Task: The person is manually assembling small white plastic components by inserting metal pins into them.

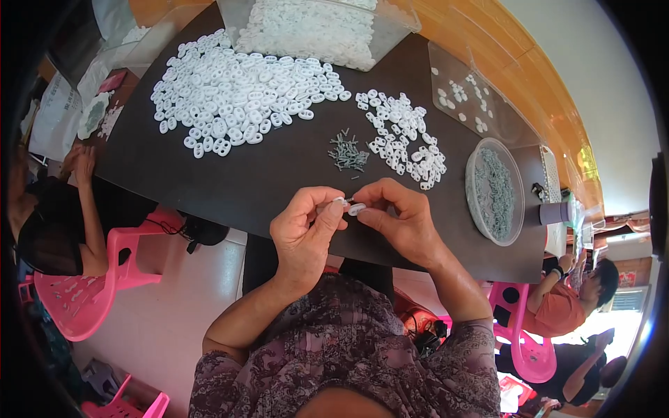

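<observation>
Both my hands meet above the near edge of the dark table, fingers pinched. My left hand grips a small white plastic piece between thumb and fingertips. Close beside it, my right hand pinches a white oval plastic piece. A small grey screw shows between the two hands; which hand bears it I cannot tell. Just beyond lies a little heap of grey screws. Smaller white plastic pieces are scattered to its right, and a large pile of white oval pieces with holes spreads at the far left.
A round clear tub of grey screws stands at the right. At the back is a clear bin full of white pieces; a clear tray holds a few. Other people sit left and right, near pink plastic chairs.
</observation>
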